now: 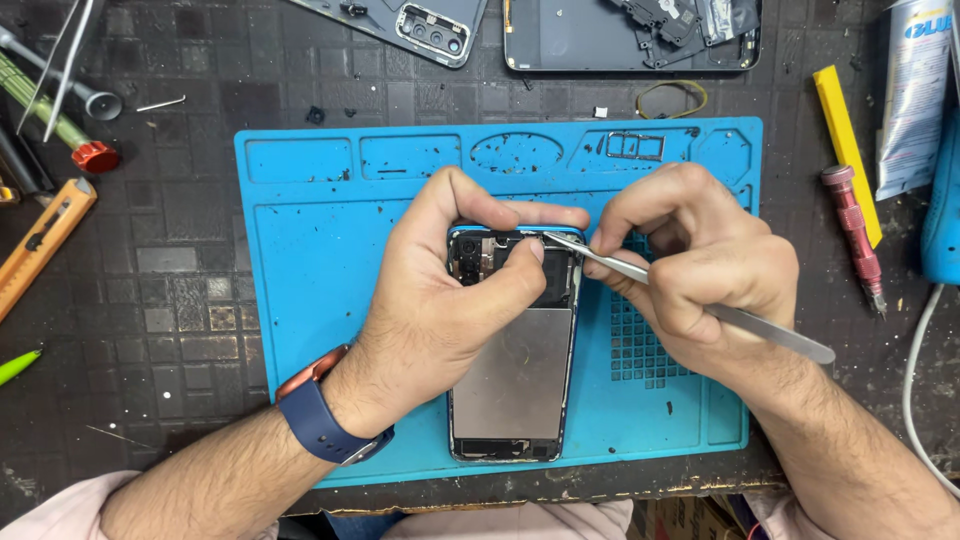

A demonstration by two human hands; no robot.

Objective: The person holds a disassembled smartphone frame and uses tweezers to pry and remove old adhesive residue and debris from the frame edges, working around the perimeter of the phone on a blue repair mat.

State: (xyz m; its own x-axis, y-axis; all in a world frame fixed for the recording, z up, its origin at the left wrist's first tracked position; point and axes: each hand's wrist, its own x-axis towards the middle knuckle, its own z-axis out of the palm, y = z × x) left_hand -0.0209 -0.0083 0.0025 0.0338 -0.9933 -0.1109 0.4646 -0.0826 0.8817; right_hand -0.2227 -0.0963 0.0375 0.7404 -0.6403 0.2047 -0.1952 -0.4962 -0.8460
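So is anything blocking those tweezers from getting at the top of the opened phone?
Nothing visible. The tweezers in the right hand reach the phone top freely; the left hand pinches beside their tip, not across it.

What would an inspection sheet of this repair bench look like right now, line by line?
Surface: blue work mat on a dark, worn bench.
Job's things: opened phone, back off, lying on the mat; metal tweezers with tips at its top end.
Clutter: red screwdriver, yellow pry tool, orange utility knife, spare phone shells.
Hands: left hand steadies the phone; right hand grips the tweezers.
Cables: white cable at the right edge.
Surroundings: nothing seen.
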